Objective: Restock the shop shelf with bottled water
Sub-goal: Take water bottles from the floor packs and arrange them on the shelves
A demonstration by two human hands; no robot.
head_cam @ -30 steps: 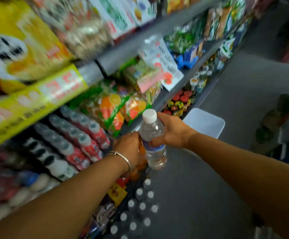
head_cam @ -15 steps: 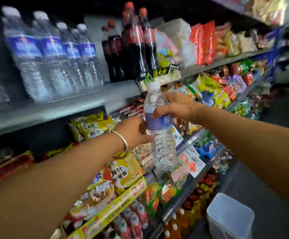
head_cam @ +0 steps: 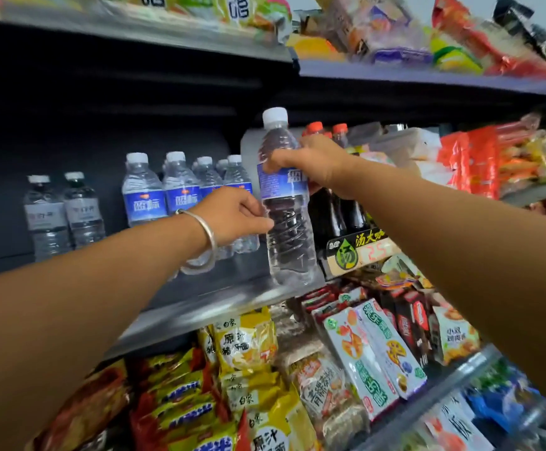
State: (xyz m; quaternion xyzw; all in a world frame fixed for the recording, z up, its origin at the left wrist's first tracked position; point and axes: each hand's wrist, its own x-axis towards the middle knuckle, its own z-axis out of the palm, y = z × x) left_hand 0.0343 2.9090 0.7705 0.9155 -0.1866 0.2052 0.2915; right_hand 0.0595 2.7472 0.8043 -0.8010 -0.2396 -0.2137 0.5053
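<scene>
A clear plastic water bottle with a white cap and blue label [head_cam: 284,196] is held upright in the air, its base just above the front edge of the grey metal shelf [head_cam: 200,307]. The right hand [head_cam: 310,162] grips it around the upper part, fingers wrapped across the top of the label, while the left hand [head_cam: 232,216] touches the ribbed lower body from the side, fingertips against the plastic — whether it truly pinches the bottle I cannot tell. A silver bangle [head_cam: 205,237] circles the left wrist. Behind the left hand, further back on the same shelf, stands a cluster of matching blue-labelled water bottles [head_cam: 167,190], and well to their left two clear bottles with pale labels [head_cam: 63,213]. Just to the right of the held bottle are dark soda bottles with red caps [head_cam: 330,209], a yellow-and-black price tag [head_cam: 359,249] below them. Yellow noodle packets [head_cam: 245,343] and other snack bags crowd the shelf beneath.
</scene>
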